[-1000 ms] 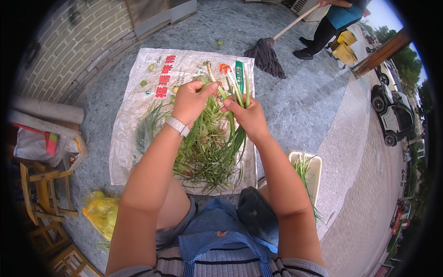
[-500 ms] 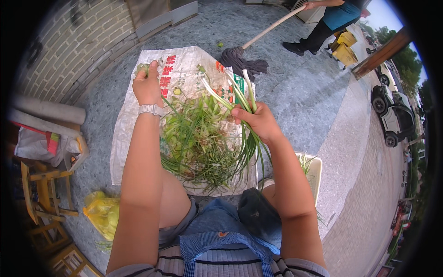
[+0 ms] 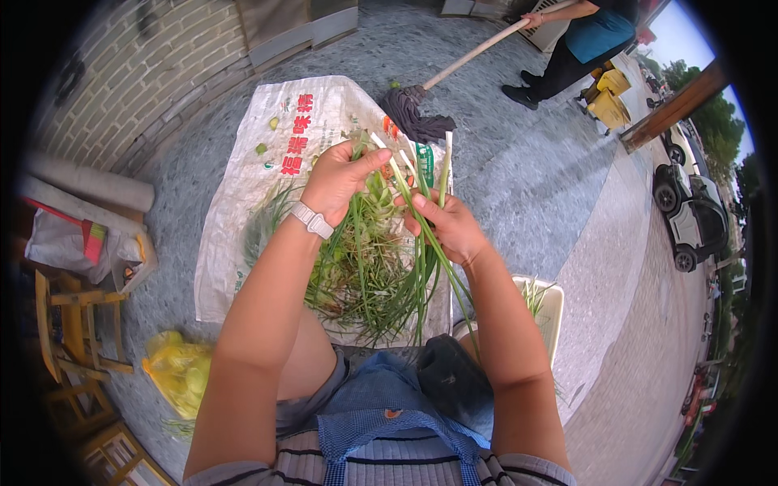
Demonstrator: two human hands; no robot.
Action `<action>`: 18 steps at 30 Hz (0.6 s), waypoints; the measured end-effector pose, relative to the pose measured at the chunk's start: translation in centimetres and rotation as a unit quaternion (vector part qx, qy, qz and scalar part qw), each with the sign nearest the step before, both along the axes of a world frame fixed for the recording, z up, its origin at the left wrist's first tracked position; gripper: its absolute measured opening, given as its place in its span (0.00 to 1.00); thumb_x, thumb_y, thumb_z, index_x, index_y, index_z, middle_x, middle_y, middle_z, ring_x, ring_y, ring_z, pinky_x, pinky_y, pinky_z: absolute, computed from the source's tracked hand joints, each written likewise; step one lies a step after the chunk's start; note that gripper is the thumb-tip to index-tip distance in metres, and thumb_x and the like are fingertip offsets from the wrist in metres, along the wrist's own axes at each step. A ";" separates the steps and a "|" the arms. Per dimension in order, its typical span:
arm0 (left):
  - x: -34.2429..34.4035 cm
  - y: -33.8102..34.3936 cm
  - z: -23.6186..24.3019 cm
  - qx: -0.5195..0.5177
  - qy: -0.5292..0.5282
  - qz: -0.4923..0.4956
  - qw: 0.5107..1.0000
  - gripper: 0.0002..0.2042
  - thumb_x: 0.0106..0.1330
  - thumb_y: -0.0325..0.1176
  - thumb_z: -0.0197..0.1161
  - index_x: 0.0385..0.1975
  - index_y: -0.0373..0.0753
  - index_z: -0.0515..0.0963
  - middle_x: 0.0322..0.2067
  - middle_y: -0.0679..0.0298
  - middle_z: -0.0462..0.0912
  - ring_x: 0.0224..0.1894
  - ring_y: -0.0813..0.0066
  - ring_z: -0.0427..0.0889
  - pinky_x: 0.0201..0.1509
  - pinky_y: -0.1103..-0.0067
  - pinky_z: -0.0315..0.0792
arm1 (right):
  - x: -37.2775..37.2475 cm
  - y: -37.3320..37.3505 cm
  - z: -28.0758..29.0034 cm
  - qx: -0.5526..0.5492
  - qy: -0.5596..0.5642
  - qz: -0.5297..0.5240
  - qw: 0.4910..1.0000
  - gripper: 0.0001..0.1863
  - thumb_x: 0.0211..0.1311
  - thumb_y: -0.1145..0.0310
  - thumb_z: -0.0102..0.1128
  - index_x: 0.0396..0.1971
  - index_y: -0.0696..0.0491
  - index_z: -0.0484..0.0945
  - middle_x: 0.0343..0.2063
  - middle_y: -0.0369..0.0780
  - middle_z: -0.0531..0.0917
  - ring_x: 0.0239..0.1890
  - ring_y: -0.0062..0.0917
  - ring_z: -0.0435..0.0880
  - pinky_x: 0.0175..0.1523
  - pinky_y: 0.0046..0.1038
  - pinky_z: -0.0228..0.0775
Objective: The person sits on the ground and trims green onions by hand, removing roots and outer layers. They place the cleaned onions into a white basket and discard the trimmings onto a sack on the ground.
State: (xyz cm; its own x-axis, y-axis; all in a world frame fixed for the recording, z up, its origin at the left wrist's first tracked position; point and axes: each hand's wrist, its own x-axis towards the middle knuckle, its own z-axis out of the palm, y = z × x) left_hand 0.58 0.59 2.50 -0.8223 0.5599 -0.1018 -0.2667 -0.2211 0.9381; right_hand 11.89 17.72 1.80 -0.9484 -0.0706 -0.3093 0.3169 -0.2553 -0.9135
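My right hand (image 3: 450, 227) is closed around a small bunch of scallions (image 3: 447, 166), their white ends pointing away from me and the long green leaves hanging down toward my knees. My left hand (image 3: 339, 182), with a pale watch on the wrist, has come up beside it. Its thumb and fingers pinch one scallion near the white end; the fingertips are partly hidden. Below both hands lies a loose heap of green leaves, scallion tops and trimmings (image 3: 356, 275), spread on a flattened white woven sack (image 3: 223, 235) with red print.
A cream plastic basket (image 3: 553, 312) with some greens stands by my right knee. A yellow bag (image 3: 182, 377) sits at my left, near wooden stools (image 3: 77, 324). Beyond the sack, another person (image 3: 596, 40) holds a mop (image 3: 415, 113) on the grey floor.
My left hand has come back from the far left of the sack to the scallions and pinches one. The right hand keeps its bunch. The mop head has shifted slightly left.
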 end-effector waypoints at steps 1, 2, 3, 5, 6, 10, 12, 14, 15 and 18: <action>-0.1 -0.1 -0.1 -0.004 0.007 -0.004 1.000 0.08 0.63 0.38 0.65 0.32 0.43 0.77 0.26 0.78 0.74 0.22 0.92 0.58 0.24 0.89 0.51 | -0.1 0.1 -0.3 -0.001 0.010 0.007 1.000 0.16 0.65 0.57 0.58 0.40 0.55 0.79 0.18 0.32 0.76 0.19 0.13 0.70 0.24 0.16 0.60; -0.1 -0.2 -0.1 -0.008 0.015 -0.009 1.000 0.08 0.63 0.38 0.65 0.33 0.43 0.78 0.26 0.78 0.74 0.22 0.92 0.58 0.24 0.89 0.51 | -0.2 0.2 -0.9 -0.003 0.020 0.013 1.000 0.16 0.65 0.56 0.58 0.40 0.55 0.79 0.18 0.33 0.75 0.19 0.14 0.70 0.24 0.17 0.60; 0.0 -0.3 0.0 0.004 0.016 -0.010 1.000 0.07 0.63 0.37 0.64 0.33 0.41 0.78 0.27 0.76 0.76 0.24 0.91 0.63 0.25 0.88 0.54 | -0.3 0.2 -1.3 -0.006 0.029 0.020 0.999 0.16 0.65 0.56 0.57 0.40 0.55 0.79 0.17 0.33 0.75 0.19 0.15 0.70 0.24 0.17 0.60; 0.2 -0.3 0.4 0.028 0.018 -0.011 0.999 0.07 0.64 0.35 0.63 0.35 0.38 0.78 0.28 0.71 0.80 0.27 0.88 0.72 0.28 0.86 0.60 | -0.4 0.4 -1.3 -0.027 0.028 0.023 0.999 0.15 0.65 0.56 0.57 0.38 0.55 0.78 0.16 0.33 0.74 0.19 0.16 0.70 0.25 0.19 0.61; 0.1 -0.3 0.3 0.021 0.030 -0.010 0.999 0.07 0.65 0.35 0.62 0.35 0.38 0.78 0.28 0.71 0.80 0.26 0.89 0.71 0.28 0.86 0.60 | -0.3 0.5 -1.2 -0.038 0.026 0.022 0.999 0.15 0.66 0.57 0.56 0.37 0.55 0.78 0.16 0.34 0.73 0.19 0.17 0.69 0.25 0.19 0.61; -0.9 -0.4 -0.5 0.016 0.026 -0.005 1.000 0.08 0.68 0.35 0.58 0.35 0.37 0.78 0.26 0.70 0.78 0.23 0.89 0.65 0.27 0.87 0.59 | -0.7 1.1 -1.5 -0.132 0.042 0.001 0.990 0.14 0.67 0.57 0.54 0.34 0.54 0.76 0.15 0.34 0.71 0.19 0.18 0.68 0.26 0.20 0.61; -1.0 -0.5 -0.3 0.037 -0.005 0.003 0.999 0.09 0.69 0.36 0.56 0.36 0.36 0.78 0.27 0.71 0.76 0.22 0.89 0.60 0.25 0.88 0.58 | -1.0 1.2 -1.7 -0.137 0.084 -0.030 0.987 0.13 0.68 0.58 0.53 0.33 0.54 0.74 0.14 0.34 0.70 0.19 0.18 0.67 0.26 0.20 0.60; -1.8 -0.8 -0.6 0.100 -0.058 0.001 0.993 0.11 0.70 0.36 0.55 0.39 0.34 0.76 0.27 0.71 0.74 0.22 0.90 0.60 0.25 0.89 0.57 | -1.5 1.9 -2.2 -0.134 0.132 -0.048 0.981 0.13 0.69 0.58 0.50 0.34 0.54 0.72 0.18 0.36 0.74 0.22 0.18 0.70 0.27 0.20 0.62; -2.2 -1.1 -0.8 0.130 -0.084 0.002 0.988 0.12 0.71 0.36 0.54 0.41 0.33 0.76 0.27 0.71 0.73 0.23 0.90 0.60 0.24 0.89 0.57 | -1.4 1.5 -1.9 -0.086 0.105 -0.075 0.988 0.14 0.70 0.58 0.49 0.35 0.54 0.72 0.20 0.37 0.76 0.23 0.18 0.71 0.27 0.20 0.63; -2.5 -0.4 -1.6 0.174 -0.115 0.021 0.978 0.12 0.72 0.35 0.52 0.42 0.31 0.74 0.30 0.67 0.73 0.26 0.86 0.63 0.27 0.89 0.60 | -1.2 -0.3 -1.2 0.063 0.068 -0.103 0.990 0.18 0.71 0.54 0.46 0.40 0.56 0.72 0.32 0.40 0.82 0.31 0.20 0.77 0.29 0.21 0.68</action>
